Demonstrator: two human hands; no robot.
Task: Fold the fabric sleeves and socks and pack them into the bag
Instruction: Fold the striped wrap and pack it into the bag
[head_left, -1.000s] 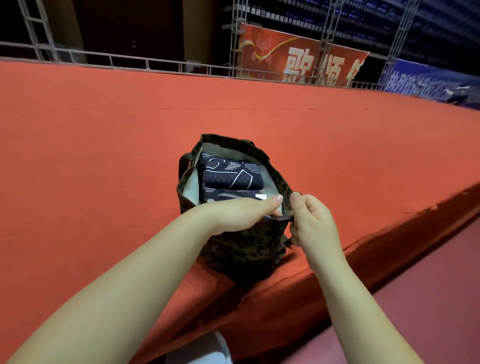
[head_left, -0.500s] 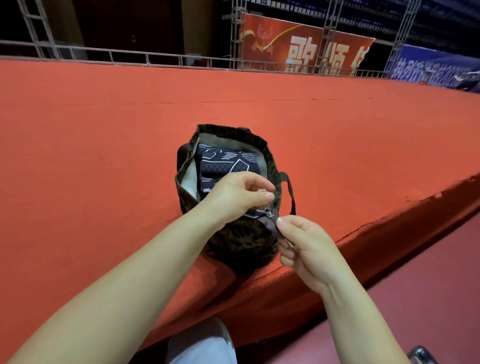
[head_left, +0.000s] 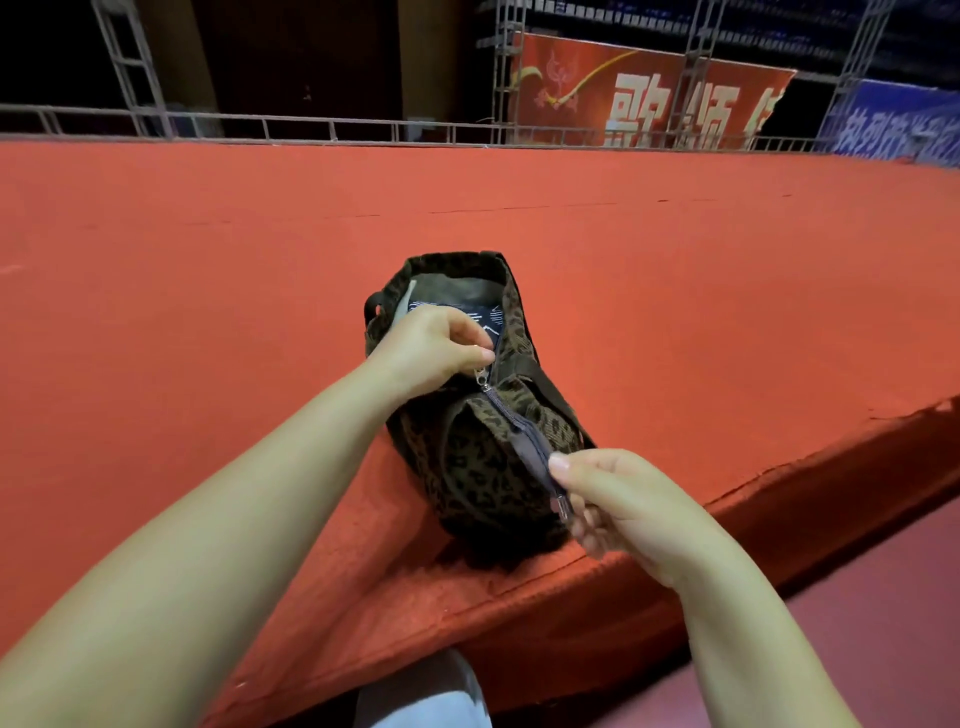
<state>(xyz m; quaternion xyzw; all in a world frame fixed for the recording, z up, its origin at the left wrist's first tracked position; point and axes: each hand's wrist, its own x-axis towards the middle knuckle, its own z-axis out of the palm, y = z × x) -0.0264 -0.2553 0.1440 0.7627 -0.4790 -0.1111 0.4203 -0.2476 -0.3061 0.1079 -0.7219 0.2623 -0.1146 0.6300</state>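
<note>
Half zipped: left hand (head_left: 434, 345) pinching slider (head_left: 482, 375), right hand (head_left: 631, 506) pinching zipper tail (head_left: 535, 449) of bag (head_left: 483, 467). Could snag patterned fabric (head_left: 488, 319) crowding the teeth.

Bright, even light on my red platform (head_left: 208, 291); dark, dim background beyond its far edge. Wide-angle bending curves the edges; soft blur throughout.

Red carpeted platform (head_left: 208, 312); metal railing (head_left: 311, 127); red banner (head_left: 649, 98) behind.
</note>
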